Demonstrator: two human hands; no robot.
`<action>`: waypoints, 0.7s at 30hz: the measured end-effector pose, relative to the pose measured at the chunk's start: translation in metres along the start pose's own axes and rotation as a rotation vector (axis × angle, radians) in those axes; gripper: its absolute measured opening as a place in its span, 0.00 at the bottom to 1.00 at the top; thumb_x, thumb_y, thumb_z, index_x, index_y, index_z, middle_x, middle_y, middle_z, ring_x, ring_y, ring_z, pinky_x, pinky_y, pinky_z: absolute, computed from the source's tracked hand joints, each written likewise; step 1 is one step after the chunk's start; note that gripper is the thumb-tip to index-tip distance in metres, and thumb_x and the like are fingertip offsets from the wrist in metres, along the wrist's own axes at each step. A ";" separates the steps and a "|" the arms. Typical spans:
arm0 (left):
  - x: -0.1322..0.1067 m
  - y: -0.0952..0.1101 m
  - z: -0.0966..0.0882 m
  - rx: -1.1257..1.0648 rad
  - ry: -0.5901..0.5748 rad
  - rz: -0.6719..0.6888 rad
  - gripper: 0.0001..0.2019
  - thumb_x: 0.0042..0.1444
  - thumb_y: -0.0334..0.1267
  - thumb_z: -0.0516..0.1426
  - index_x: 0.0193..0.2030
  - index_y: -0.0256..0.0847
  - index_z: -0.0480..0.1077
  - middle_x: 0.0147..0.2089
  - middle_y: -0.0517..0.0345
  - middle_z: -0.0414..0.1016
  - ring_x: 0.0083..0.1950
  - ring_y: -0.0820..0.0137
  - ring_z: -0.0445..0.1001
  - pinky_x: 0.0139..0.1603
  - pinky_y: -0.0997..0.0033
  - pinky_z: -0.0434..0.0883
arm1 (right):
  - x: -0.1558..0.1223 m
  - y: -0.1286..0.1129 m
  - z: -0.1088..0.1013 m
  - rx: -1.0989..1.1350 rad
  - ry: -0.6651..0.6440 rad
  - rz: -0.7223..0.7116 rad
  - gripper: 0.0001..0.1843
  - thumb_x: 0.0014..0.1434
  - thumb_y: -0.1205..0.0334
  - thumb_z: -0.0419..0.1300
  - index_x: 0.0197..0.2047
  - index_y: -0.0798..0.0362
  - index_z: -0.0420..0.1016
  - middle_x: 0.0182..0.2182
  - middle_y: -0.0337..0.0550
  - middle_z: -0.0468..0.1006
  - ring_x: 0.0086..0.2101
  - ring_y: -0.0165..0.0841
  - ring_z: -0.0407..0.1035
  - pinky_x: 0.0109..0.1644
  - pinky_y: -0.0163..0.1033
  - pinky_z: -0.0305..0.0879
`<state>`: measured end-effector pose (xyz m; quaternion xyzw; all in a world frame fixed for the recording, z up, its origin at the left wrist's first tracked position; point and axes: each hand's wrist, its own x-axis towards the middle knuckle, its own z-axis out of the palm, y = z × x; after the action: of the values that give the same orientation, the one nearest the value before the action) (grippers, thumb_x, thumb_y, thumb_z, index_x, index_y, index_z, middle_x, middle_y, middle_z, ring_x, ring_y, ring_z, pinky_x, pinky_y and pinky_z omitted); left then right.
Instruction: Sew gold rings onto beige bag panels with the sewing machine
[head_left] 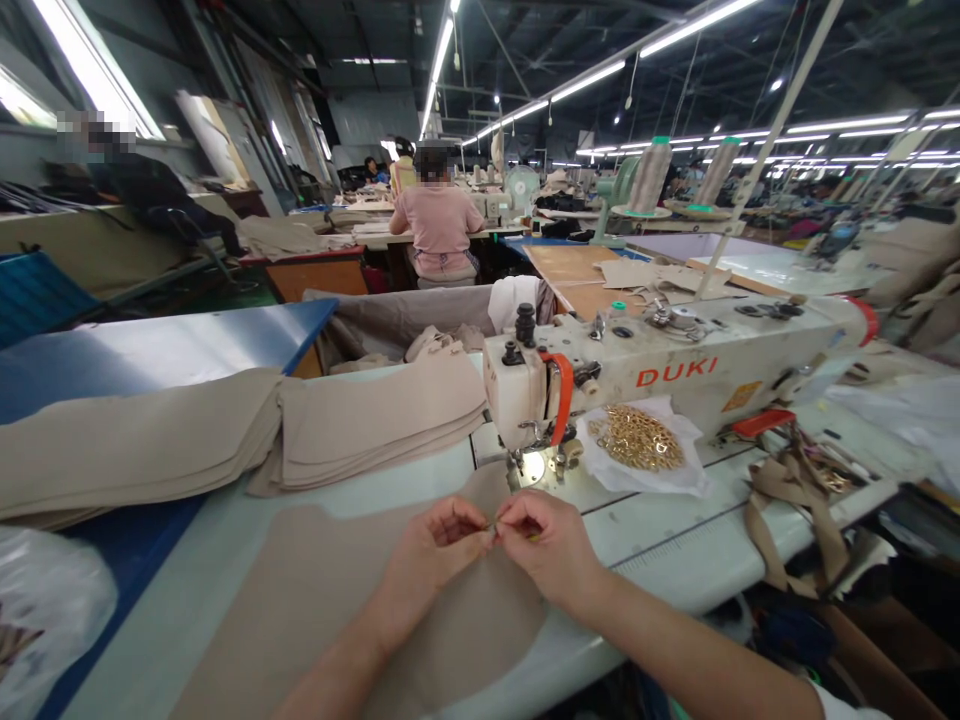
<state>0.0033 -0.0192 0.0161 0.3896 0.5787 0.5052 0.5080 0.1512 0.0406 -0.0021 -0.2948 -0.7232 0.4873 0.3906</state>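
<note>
Where the two hands meet, in front of the sewing machine point(622, 375), the following items are listed.

Left hand point(441, 545): thumb and forefinger drawn together in a fine pinch, other fingers curled; a small piece point(493, 527) at the tips, too slight to identify.

Right hand point(551, 545): thumb and forefinger likewise closed at the same spot, tips all but touching those of the left. A yellowish speck shows beneath its fingers, nature unclear.

Beige panel point(322, 590): one, spread flat under both hands, reaching toward the lit needle plate point(533, 467). Whether the hands press on it cannot be told.

Gold-coloured fittings point(641, 438): one heap, on a white sheet point(694, 478), right of the needle area.

Beige pieces: two stacks, the nearer stack point(382, 415) on the desk point(667, 575), the other stack point(135, 430) farther left.

Beige straps point(761, 530): several, loose, at the right edge.

Handling note, by judgement: such fingertip work seems best done with a light, even pinch, both wrists steady, the tips kept in clear sight, and one hand holding firm while the other makes small adjustments. Forcing could slip the piece or crease the panel below.
</note>
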 end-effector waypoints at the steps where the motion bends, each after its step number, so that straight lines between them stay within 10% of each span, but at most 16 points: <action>1: 0.000 -0.001 0.001 0.001 0.008 0.008 0.14 0.39 0.44 0.66 0.25 0.40 0.68 0.23 0.63 0.70 0.27 0.73 0.67 0.29 0.74 0.65 | 0.000 0.000 0.000 -0.013 -0.003 0.001 0.08 0.51 0.70 0.57 0.24 0.50 0.71 0.27 0.39 0.74 0.29 0.31 0.68 0.32 0.33 0.62; 12: -0.004 -0.010 0.002 0.152 0.099 0.183 0.06 0.44 0.36 0.62 0.27 0.41 0.67 0.26 0.63 0.71 0.29 0.73 0.70 0.32 0.75 0.68 | -0.001 0.002 -0.009 0.396 -0.058 0.325 0.05 0.48 0.65 0.63 0.32 0.49 0.75 0.25 0.35 0.76 0.27 0.31 0.71 0.34 0.34 0.65; 21: -0.004 -0.012 0.002 0.220 0.068 0.178 0.05 0.46 0.35 0.60 0.28 0.41 0.67 0.27 0.63 0.71 0.29 0.72 0.71 0.32 0.74 0.68 | 0.004 -0.007 -0.018 -0.035 -0.169 0.149 0.07 0.52 0.69 0.58 0.25 0.50 0.75 0.21 0.35 0.72 0.25 0.30 0.66 0.30 0.33 0.58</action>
<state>0.0065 -0.0246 0.0050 0.4754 0.6106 0.4948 0.3953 0.1647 0.0499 0.0091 -0.3123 -0.7380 0.5254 0.2859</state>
